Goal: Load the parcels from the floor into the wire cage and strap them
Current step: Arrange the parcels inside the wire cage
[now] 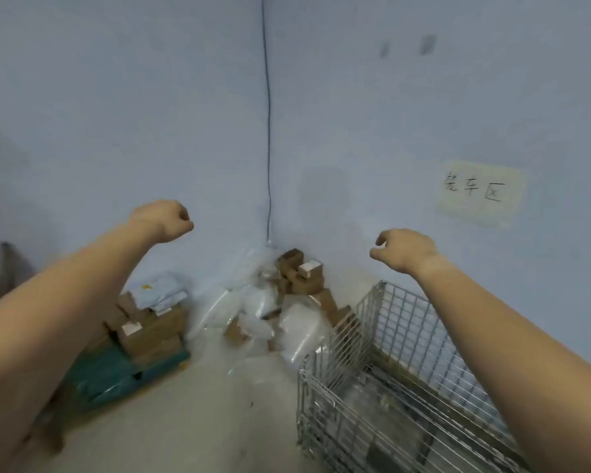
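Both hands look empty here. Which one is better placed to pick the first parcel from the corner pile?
Probably the right hand: it hovers nearer the corner pile and on the wire cage side. The left hand is raised toward the stacked boxes further left.

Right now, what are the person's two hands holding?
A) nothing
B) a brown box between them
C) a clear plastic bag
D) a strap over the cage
A: the left hand and the right hand are both raised in front of the wall with fingers curled round nothing, while the parcels lie on the floor in the corner beside the wire cage.
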Demonstrator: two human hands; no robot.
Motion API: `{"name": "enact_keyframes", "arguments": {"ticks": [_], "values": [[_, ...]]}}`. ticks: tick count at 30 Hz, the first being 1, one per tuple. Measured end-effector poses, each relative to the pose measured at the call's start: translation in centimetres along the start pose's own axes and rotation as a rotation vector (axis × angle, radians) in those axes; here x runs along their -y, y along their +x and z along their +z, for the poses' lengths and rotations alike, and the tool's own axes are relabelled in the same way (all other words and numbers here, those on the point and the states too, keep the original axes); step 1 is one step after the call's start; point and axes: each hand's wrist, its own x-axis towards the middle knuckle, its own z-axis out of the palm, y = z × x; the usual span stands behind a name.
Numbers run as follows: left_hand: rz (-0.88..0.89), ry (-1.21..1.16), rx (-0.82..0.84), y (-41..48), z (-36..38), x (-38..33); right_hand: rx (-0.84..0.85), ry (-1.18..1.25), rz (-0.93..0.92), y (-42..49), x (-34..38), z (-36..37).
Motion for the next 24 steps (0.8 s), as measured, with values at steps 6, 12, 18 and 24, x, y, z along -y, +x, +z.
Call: {"name": "enact_keyframes", "arguments": {"ticks": [6,12,18,24], "values": [[-0.209,0.013,0.03,-0.1,2.4,11.3,0.083,-0.048,-0.228,5.0,12.7,3.6],[-0.354,-0.007,0.068,4.4,5.3,21.5,0.091,-0.041,-0.384,12.8,25.8,6.6],[-0.423,-0.009,0.1,11.2,7.9,29.9,0.174,0.016,-0.487,20.3,40.0,10.5],[-0.337,0.004,0.119,18.8,11.3,32.1,0.227,0.053,-0.53,25.7,49.3,14.4]]}}
